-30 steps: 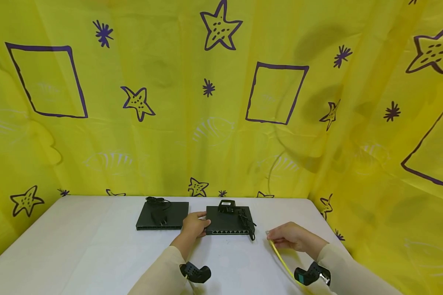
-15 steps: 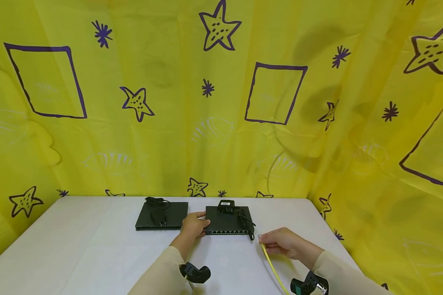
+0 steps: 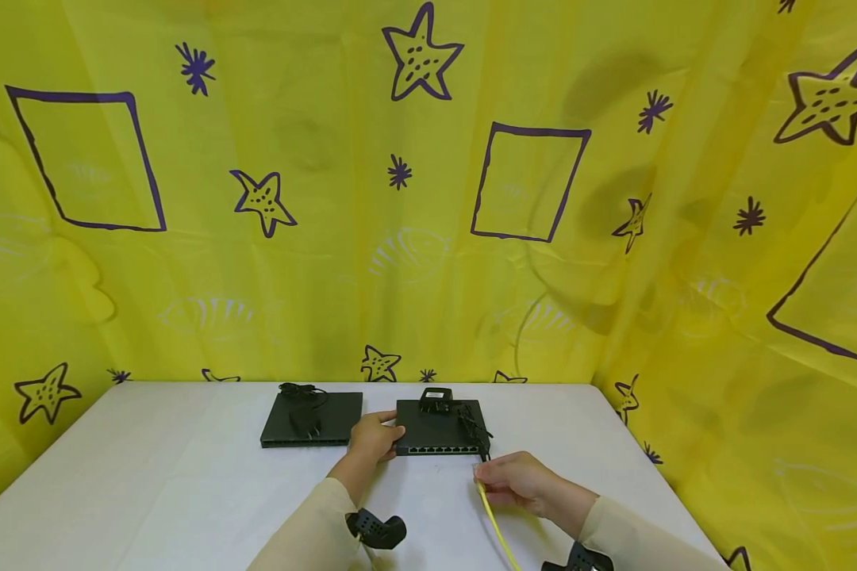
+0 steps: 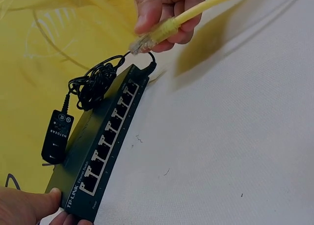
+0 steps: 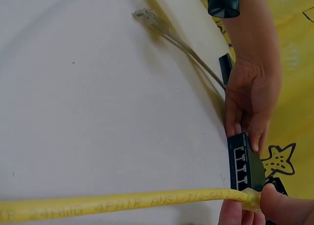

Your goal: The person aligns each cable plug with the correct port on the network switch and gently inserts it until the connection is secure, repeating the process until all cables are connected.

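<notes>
My left hand (image 3: 373, 438) grips the left end of a black TP-LINK Ethernet switch (image 4: 109, 131), thumb on top and fingers underneath. A row of ports runs along the switch's front face. My right hand (image 3: 521, 481) pinches a yellow Ethernet cable (image 4: 211, 6) just behind its clear plug (image 4: 141, 44). That plug is close to the switch's front right corner, apart from the ports in the left wrist view. A black NETGEAR power adapter (image 4: 58, 136) and its bundled cord (image 4: 95, 86) lie on top of the switch.
Left of my left hand, a second black box (image 3: 277, 424) lies on the white table (image 3: 150, 484) with another adapter and cord on it. In the right wrist view, a greyish cable (image 5: 196, 58) ends in a clear plug. Yellow patterned cloth (image 3: 328, 277) hangs behind and at the sides.
My right hand has moved left with the yellow Ethernet cable, bringing the plug near the switch's right front corner. My left hand and the switch have stayed in place.
</notes>
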Demonstrator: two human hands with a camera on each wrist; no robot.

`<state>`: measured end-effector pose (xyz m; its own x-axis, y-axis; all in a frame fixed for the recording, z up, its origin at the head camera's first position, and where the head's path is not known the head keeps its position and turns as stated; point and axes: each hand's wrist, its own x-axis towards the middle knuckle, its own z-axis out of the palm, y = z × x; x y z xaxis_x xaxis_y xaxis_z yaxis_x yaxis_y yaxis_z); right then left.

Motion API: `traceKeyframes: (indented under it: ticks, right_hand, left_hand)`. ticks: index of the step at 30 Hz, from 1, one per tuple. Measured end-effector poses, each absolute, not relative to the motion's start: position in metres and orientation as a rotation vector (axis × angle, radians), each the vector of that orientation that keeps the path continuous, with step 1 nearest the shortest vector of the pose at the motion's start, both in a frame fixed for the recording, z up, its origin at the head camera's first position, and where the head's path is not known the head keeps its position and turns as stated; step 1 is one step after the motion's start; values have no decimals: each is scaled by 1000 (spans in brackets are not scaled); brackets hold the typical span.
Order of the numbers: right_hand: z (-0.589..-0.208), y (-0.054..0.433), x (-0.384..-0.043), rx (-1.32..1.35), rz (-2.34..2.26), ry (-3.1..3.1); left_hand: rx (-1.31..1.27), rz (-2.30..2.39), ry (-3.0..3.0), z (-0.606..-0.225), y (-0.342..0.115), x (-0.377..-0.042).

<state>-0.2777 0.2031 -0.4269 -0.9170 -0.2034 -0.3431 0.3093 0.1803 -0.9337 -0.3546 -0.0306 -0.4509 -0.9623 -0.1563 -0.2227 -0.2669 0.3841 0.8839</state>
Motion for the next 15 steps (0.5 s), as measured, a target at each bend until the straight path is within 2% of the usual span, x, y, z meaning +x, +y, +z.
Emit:
traceKeyframes:
  ticks: [15]
  right_hand:
    - [-442, 164, -285, 85, -1816, 2062]
  left_hand:
    - [-426, 1625, 2514, -449, -30, -355]
